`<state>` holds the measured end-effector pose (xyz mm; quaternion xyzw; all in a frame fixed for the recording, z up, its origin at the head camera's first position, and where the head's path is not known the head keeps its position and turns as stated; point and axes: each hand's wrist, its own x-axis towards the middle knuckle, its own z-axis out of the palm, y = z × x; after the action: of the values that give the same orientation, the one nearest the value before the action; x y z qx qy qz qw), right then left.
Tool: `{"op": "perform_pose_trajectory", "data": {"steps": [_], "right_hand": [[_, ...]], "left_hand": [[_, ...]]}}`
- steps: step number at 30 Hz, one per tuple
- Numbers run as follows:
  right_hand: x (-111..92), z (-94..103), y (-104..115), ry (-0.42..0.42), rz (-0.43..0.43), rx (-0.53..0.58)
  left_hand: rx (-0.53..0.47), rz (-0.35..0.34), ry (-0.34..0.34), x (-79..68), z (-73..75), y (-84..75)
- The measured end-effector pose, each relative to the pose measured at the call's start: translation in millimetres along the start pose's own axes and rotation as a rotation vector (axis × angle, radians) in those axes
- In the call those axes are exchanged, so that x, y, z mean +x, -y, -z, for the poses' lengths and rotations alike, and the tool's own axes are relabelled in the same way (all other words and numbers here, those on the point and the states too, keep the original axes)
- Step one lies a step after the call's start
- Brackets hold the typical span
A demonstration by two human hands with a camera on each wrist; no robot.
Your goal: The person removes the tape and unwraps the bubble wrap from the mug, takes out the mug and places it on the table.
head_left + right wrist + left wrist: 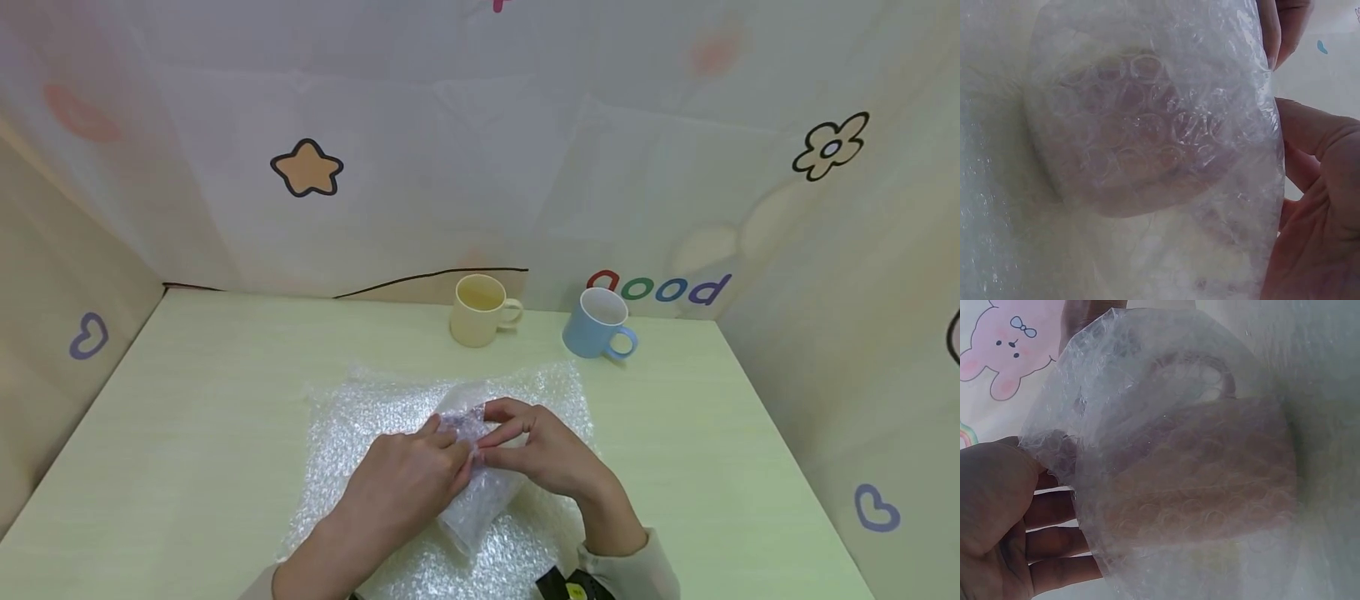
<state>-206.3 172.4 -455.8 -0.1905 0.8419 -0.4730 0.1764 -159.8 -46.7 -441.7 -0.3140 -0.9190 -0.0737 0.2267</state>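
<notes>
A pinkish mug (1210, 469) shows through the bubble wrap (476, 508) around it, its handle visible in the left wrist view. My left hand (408, 475) pinches the gathered upper part of this wrap. Close beside it, my right hand (551, 450) pinches the same part between thumb and fingers, and the fingertips of both hands nearly meet. In the right wrist view the mug's rounded body (1125, 137) appears blurred behind the bubbles. Beneath the bundle a larger flat bubble wrap sheet (337, 442) lies on the table.
A yellow mug (472, 321) and a blue mug (588, 329) stand upright at the back of the pale table (210, 417). Printed cloth (420, 167) hangs behind and along both sides. A black strapped device (573, 586) sits at the right wrist.
</notes>
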Motion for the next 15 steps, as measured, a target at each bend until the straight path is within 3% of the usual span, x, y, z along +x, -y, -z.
{"op": "perform_pose_trajectory", "data": {"steps": [15], "right_hand": [[-0.7,-1.5,1.9,-0.006,-0.041,0.016]], "left_hand": [[-0.020,0.036,-0.064,-0.8,-4.0,-3.4]]}}
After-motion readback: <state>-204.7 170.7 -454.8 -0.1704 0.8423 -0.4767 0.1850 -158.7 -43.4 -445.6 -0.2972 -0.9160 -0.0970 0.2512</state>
